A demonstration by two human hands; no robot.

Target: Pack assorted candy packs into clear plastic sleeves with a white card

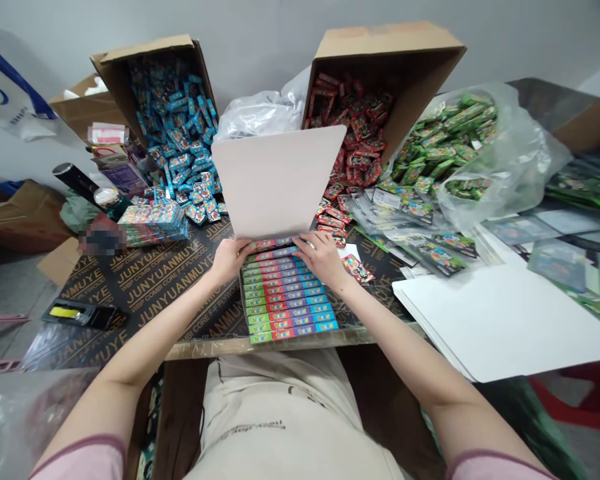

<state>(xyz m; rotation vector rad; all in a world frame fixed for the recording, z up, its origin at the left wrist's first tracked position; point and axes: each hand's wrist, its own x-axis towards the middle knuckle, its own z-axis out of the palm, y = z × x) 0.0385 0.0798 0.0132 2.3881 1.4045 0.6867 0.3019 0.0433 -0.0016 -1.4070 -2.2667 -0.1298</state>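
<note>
In front of me an open display box is packed with rows of small colored packs (290, 300) in green, red, purple and blue. Its plain white lid (280, 180) stands up at the far side. My left hand (229, 259) pinches the left end of the farthest row of packs (273, 244), close to the lid's base. At the other end of that row, my right hand (323, 259) has its fingers closed on it, with a ring on one finger. The fingers partly hide the row's ends.
Tipped cartons hold blue packs (180, 120) and red packs (360, 140) at the back. Green packs (450, 133) fill a clear bag. White sheets (510, 320) lie right; wrapped packs (155, 223), a dark bottle (75, 180) and a black tool (80, 313) are left.
</note>
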